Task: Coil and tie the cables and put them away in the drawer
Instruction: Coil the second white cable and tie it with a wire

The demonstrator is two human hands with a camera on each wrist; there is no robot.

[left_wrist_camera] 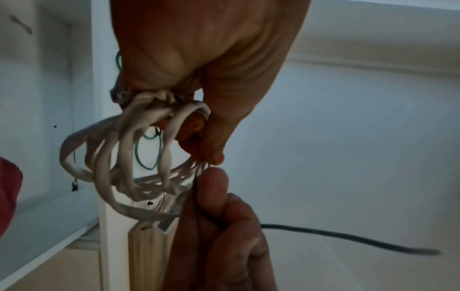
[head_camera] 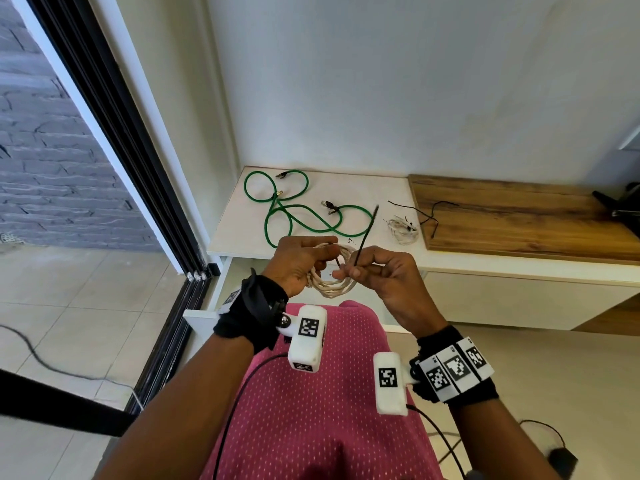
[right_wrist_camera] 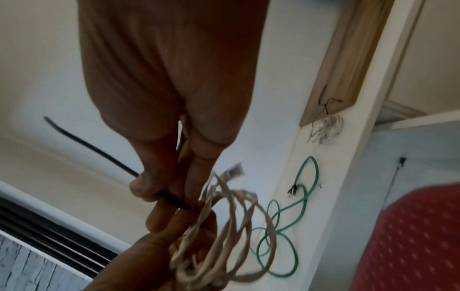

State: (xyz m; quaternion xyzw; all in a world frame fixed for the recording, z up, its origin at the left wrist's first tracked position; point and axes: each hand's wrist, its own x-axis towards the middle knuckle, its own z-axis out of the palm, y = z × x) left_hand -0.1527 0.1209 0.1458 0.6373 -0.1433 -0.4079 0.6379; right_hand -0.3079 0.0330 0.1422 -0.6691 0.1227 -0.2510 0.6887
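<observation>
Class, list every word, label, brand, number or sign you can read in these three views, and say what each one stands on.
No readable words, brands or numbers in any view.
Wrist-camera blocks and the right wristband: black-and-white square code patterns only, no letters.
Left wristband tag: a code pattern, too small to make out.
White coiled cable, green cable: no print visible.

Brown wooden board (head_camera: 519, 216) lies on white cabinet top (head_camera: 363, 192); grey brick wall (head_camera: 41, 150) stands beyond black door frame (head_camera: 114, 109)
</observation>
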